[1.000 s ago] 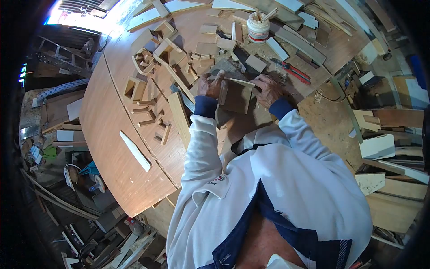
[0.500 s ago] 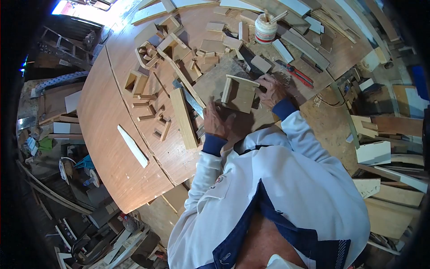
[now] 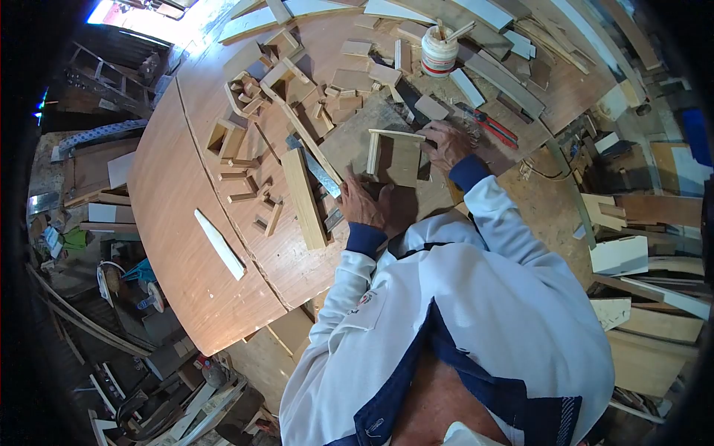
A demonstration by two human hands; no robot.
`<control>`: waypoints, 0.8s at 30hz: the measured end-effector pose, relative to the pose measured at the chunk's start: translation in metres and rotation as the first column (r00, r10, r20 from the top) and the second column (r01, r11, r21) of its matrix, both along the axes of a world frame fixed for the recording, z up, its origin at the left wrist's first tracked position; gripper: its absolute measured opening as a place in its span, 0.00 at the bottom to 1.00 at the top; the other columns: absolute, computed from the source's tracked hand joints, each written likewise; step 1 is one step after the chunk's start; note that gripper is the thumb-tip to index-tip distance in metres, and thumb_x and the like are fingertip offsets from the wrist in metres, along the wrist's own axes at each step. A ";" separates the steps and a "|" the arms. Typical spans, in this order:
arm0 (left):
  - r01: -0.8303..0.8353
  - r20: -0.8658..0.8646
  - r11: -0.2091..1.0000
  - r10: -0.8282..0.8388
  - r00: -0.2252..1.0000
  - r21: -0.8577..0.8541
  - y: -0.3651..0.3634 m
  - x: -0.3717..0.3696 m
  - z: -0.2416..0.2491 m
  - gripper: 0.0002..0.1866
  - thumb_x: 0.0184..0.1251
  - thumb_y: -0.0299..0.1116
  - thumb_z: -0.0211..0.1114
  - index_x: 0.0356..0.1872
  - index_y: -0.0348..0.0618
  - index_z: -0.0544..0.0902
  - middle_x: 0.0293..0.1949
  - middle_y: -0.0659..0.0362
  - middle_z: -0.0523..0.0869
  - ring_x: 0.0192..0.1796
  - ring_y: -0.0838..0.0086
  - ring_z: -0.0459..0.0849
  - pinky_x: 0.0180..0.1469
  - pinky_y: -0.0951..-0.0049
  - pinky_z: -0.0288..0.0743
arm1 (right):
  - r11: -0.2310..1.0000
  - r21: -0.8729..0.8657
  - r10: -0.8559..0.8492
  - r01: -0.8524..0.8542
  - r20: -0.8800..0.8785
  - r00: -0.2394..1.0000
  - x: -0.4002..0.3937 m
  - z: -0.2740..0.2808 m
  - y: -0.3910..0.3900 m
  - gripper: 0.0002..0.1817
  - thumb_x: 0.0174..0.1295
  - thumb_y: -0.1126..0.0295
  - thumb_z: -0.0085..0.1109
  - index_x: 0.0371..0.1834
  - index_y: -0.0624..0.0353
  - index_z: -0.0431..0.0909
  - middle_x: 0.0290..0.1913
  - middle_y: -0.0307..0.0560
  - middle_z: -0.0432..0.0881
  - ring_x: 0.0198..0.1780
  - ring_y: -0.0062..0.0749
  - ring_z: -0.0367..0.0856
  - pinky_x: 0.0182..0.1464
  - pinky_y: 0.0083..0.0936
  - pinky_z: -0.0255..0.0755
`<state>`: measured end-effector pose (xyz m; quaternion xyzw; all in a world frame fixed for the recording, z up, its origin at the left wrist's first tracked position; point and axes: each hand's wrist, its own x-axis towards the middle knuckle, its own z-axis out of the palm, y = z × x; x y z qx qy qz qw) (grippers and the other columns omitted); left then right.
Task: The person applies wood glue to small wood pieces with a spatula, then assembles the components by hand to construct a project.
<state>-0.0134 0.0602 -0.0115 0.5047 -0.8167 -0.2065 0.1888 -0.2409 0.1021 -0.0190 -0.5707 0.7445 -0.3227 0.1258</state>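
Observation:
A small, partly assembled wooden box (image 3: 401, 160) with raised strips along its far and left sides lies in front of me on a dark board (image 3: 349, 141). My right hand (image 3: 448, 146) has its fingers bent around the box's far right corner. By the near left corner is my left hand (image 3: 363, 204), thumb apart from the fingers and nothing in its grasp. Its fingertips are right at the end of a metal strip (image 3: 321, 172) and a long thin wooden strip (image 3: 305, 134). A thick wooden bar (image 3: 303, 199) lies left of that hand.
Several small wooden frames and offcuts (image 3: 227, 137) cover the table's left middle. A white glue tub (image 3: 439, 52) with sticks stands at the back right, near red-handled pliers (image 3: 497, 130). A white pointed strip (image 3: 219, 244) lies at left. Stacked boards (image 3: 647, 334) fill the right side.
The box has turned slightly, its far edge now more level and its left side more upright. My left hand has shifted a little to the right, and my right hand slightly away and left.

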 end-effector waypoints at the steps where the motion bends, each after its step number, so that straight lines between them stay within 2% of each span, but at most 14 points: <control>1: -0.018 0.029 1.000 0.017 0.999 0.010 -0.001 -0.001 -0.001 0.53 0.44 0.49 0.74 0.69 0.39 0.55 0.50 0.58 0.78 0.54 0.61 0.71 0.53 0.53 0.59 | 1.000 0.019 0.009 -0.009 -0.022 1.000 -0.002 0.000 -0.003 0.12 0.55 0.63 0.61 0.41 0.53 0.82 0.40 0.46 0.79 0.45 0.45 0.78 0.49 0.37 0.73; 5: -0.039 0.074 0.998 0.035 0.997 0.055 -0.003 -0.008 0.006 0.53 0.45 0.50 0.74 0.69 0.38 0.54 0.52 0.58 0.77 0.56 0.61 0.71 0.54 0.51 0.57 | 0.996 0.085 0.042 -0.041 -0.010 0.999 -0.012 0.007 -0.018 0.14 0.55 0.58 0.61 0.40 0.52 0.82 0.42 0.48 0.80 0.46 0.46 0.78 0.49 0.38 0.73; 8: -0.082 0.098 0.993 0.074 0.992 0.088 -0.006 -0.018 0.009 0.54 0.45 0.50 0.74 0.69 0.37 0.53 0.52 0.56 0.77 0.58 0.61 0.71 0.56 0.50 0.56 | 0.998 0.055 -0.005 0.010 -0.095 0.996 -0.016 0.005 -0.024 0.15 0.54 0.57 0.62 0.40 0.53 0.82 0.42 0.49 0.81 0.47 0.47 0.78 0.49 0.39 0.73; 11: -0.047 0.095 0.997 0.041 0.995 0.059 -0.006 -0.018 0.010 0.53 0.45 0.48 0.74 0.69 0.36 0.53 0.53 0.53 0.76 0.60 0.60 0.70 0.58 0.49 0.55 | 0.999 0.040 0.039 -0.035 -0.099 0.994 -0.025 -0.004 -0.031 0.16 0.53 0.57 0.62 0.40 0.54 0.82 0.42 0.50 0.81 0.47 0.48 0.78 0.49 0.39 0.73; 13: 0.000 0.030 0.999 -0.002 1.000 0.050 -0.006 -0.011 0.013 0.50 0.46 0.41 0.73 0.68 0.35 0.54 0.51 0.48 0.77 0.54 0.57 0.75 0.54 0.51 0.64 | 0.997 0.044 0.063 -0.059 -0.089 0.994 -0.027 -0.003 -0.032 0.16 0.53 0.57 0.62 0.41 0.54 0.82 0.42 0.50 0.81 0.47 0.48 0.78 0.49 0.39 0.73; 14: 0.003 0.031 0.999 -0.005 1.000 0.051 -0.010 -0.008 0.013 0.50 0.46 0.41 0.73 0.68 0.35 0.54 0.51 0.48 0.77 0.54 0.57 0.75 0.54 0.51 0.64 | 0.996 0.050 0.082 -0.078 -0.078 0.994 -0.028 -0.004 -0.032 0.16 0.53 0.57 0.61 0.41 0.55 0.82 0.42 0.51 0.81 0.47 0.48 0.78 0.50 0.39 0.73; 16: 0.128 -0.359 0.956 -0.027 0.933 0.262 -0.019 0.003 0.013 0.44 0.49 0.34 0.70 0.66 0.33 0.56 0.47 0.45 0.79 0.46 0.57 0.80 0.46 0.59 0.74 | 0.996 0.068 0.071 -0.066 -0.071 0.995 -0.028 -0.003 -0.031 0.16 0.53 0.58 0.61 0.41 0.54 0.82 0.41 0.50 0.81 0.47 0.48 0.78 0.49 0.39 0.73; 17: 0.129 -0.357 0.956 -0.028 0.934 0.264 -0.025 0.004 0.012 0.44 0.49 0.34 0.70 0.66 0.33 0.56 0.47 0.45 0.79 0.46 0.57 0.80 0.46 0.59 0.74 | 0.995 0.083 0.065 -0.059 -0.065 0.996 -0.027 -0.003 -0.031 0.16 0.53 0.58 0.62 0.41 0.54 0.82 0.41 0.50 0.81 0.46 0.48 0.78 0.49 0.39 0.73; 19: 0.133 -0.462 0.956 0.002 0.887 0.259 -0.046 -0.005 0.018 0.39 0.53 0.31 0.68 0.64 0.32 0.58 0.45 0.44 0.80 0.41 0.60 0.83 0.40 0.66 0.78 | 0.995 0.084 0.066 -0.059 -0.072 0.995 -0.027 -0.005 -0.031 0.16 0.53 0.58 0.62 0.41 0.54 0.82 0.41 0.50 0.81 0.46 0.48 0.79 0.49 0.39 0.73; 20: 0.124 -0.480 0.928 0.064 0.875 0.350 -0.054 -0.010 0.022 0.31 0.60 0.30 0.65 0.62 0.33 0.62 0.47 0.47 0.81 0.46 0.67 0.82 0.44 0.70 0.78 | 0.995 0.082 0.066 -0.060 -0.080 0.995 -0.027 -0.005 -0.031 0.16 0.53 0.58 0.62 0.41 0.54 0.81 0.41 0.50 0.81 0.46 0.49 0.79 0.49 0.39 0.73; 21: 0.127 -0.480 0.929 0.060 0.875 0.347 -0.068 -0.015 0.014 0.31 0.60 0.30 0.65 0.62 0.33 0.62 0.47 0.47 0.81 0.46 0.67 0.82 0.44 0.70 0.78 | 0.995 0.080 0.063 -0.057 -0.081 0.995 -0.026 -0.003 -0.031 0.16 0.53 0.58 0.62 0.41 0.54 0.81 0.41 0.50 0.81 0.46 0.49 0.79 0.49 0.39 0.73; 23: 0.243 -0.661 0.905 0.054 0.748 0.349 -0.097 -0.025 -0.013 0.27 0.61 0.31 0.66 0.58 0.32 0.68 0.48 0.49 0.81 0.47 0.69 0.81 0.47 0.72 0.77 | 0.994 0.081 0.073 -0.069 -0.052 0.996 -0.026 0.002 -0.029 0.16 0.52 0.58 0.62 0.42 0.53 0.81 0.42 0.50 0.81 0.45 0.49 0.79 0.49 0.39 0.73; 24: 0.270 -0.669 0.897 0.037 0.742 0.350 -0.104 -0.031 -0.008 0.23 0.63 0.36 0.65 0.55 0.32 0.73 0.48 0.52 0.82 0.48 0.71 0.80 0.50 0.73 0.75 | 0.995 0.080 0.064 -0.059 -0.053 0.997 -0.026 0.002 -0.028 0.16 0.52 0.58 0.62 0.42 0.53 0.81 0.42 0.50 0.81 0.45 0.49 0.79 0.49 0.39 0.73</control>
